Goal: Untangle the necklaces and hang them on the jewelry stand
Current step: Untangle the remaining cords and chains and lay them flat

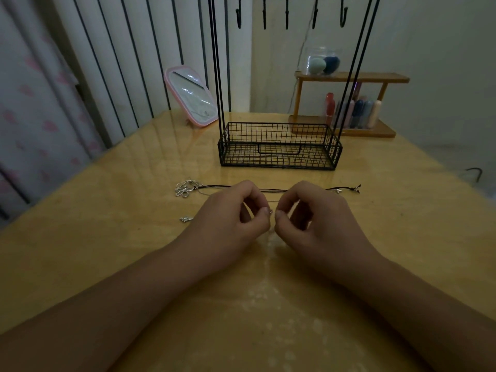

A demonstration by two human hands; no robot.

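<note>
Necklaces (268,189) lie tangled on the table (107,237) before the stand (279,146), and your left hand (230,218) and right hand (316,218) each pinch a fine chain, so next tease it free gently.

We see a dim, grainy scene; soft glare sheens the glossy tabletop (134,237) ahead and below us. Wide-angle bending curves the edges, and both forearms fall into deep shadow.
</note>
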